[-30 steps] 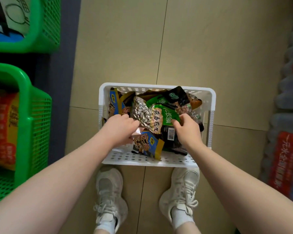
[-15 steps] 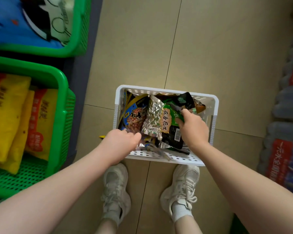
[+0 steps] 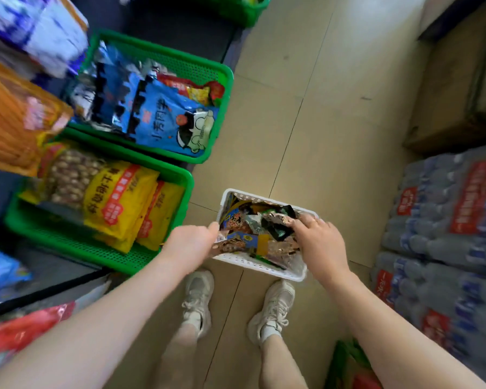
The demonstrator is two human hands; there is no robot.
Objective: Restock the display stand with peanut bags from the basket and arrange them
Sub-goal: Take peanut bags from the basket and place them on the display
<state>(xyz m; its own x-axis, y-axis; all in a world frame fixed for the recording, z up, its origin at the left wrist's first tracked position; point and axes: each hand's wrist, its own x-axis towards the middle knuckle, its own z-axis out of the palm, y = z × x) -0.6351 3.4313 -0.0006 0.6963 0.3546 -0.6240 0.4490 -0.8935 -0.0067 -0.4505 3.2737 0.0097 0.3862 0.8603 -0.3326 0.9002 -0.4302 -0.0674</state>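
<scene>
I count one white perforated basket (image 3: pixel 260 267) on the tile floor (image 3: pixel 314 113) ahead of my two pale sneakers (image 3: pixel 198 301). It is heaped with small snack bags (image 3: pixel 257 231); they overlap too much for me to count them, and I cannot tell which are peanuts. My left hand (image 3: pixel 190 247) sits at the basket's left edge, fingers curled onto a bag at the near left of the heap, so it looks clamped on that bag. My right hand (image 3: pixel 319 242) lies on the right side of the heap with fingers bent down among the bags; I cannot tell whether it grips anything.

On the left stands the display stand with two green bins fully in view. The nearer green bin (image 3: pixel 180 214) holds at least three yellow peanut bags (image 3: pixel 118 200), leaning and overlapped, with bare mesh at its near end. The farther green bin (image 3: pixel 222 108) holds blue bags (image 3: pixel 163 119) and a red one. A corner of a third green bin (image 3: pixel 244 12) shows at the top. Orange packs (image 3: pixel 14 119) overhang the stand's left. Shrink-wrapped water bottle packs (image 3: pixel 443 220) line the right, with cardboard cartons (image 3: pixel 458 88) beyond.
</scene>
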